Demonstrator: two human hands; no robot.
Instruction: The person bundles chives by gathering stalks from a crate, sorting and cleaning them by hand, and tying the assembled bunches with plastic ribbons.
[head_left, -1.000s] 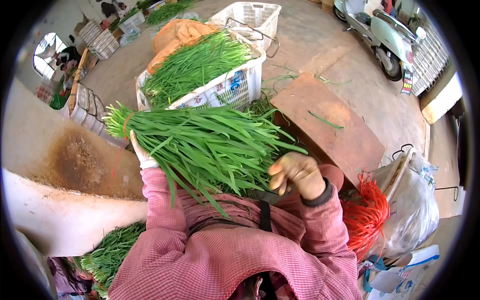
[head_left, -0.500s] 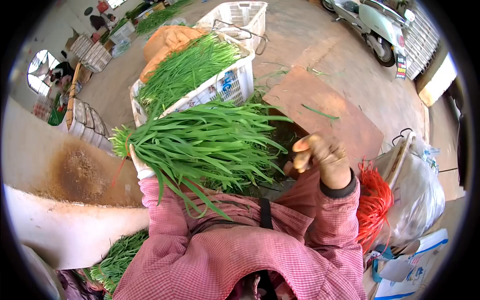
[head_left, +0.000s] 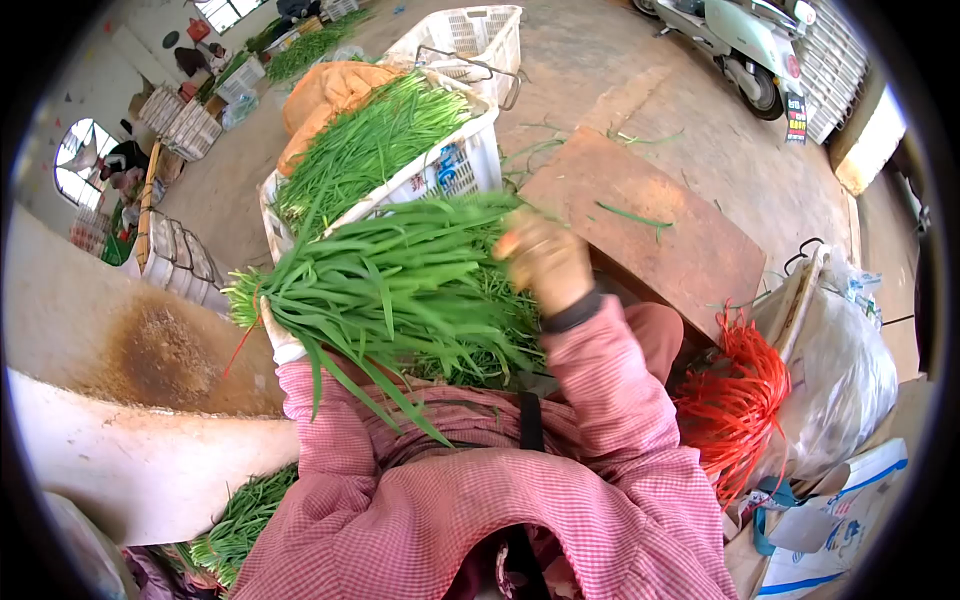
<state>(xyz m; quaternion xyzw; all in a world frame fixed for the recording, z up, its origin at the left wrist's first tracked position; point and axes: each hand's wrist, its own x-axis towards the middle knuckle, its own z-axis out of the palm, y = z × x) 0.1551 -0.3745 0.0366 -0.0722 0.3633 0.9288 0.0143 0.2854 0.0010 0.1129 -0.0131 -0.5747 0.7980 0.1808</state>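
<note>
Scuffed brown concrete floor (head_left: 590,60) spreads beyond the person's work. In front of a pink-checked jacket (head_left: 500,490), a thick bunch of long, flat green leaves (head_left: 390,265) lies with its pale stem ends toward nine o'clock, where a thin red strip (head_left: 238,352) dangles. Near that end the left hand (head_left: 276,328) holds the bunch, one digit pressed along its near side, the others hidden by leaves. At the bunch's three o'clock the right hand (head_left: 545,262), blurred, is by the leaf tips, fingers bent; whether they pinch any leaf I cannot tell. Just past the bunch, at twelve o'clock, stands a white slatted plastic crate (head_left: 487,150) heaped with thin green stalks (head_left: 380,150). A rectangular reddish-brown board (head_left: 690,240) lies at three; bright red plastic strips (head_left: 735,400) hang in a tangle at four. Farther out, a pale-green scooter (head_left: 745,35) stands at two.
</note>
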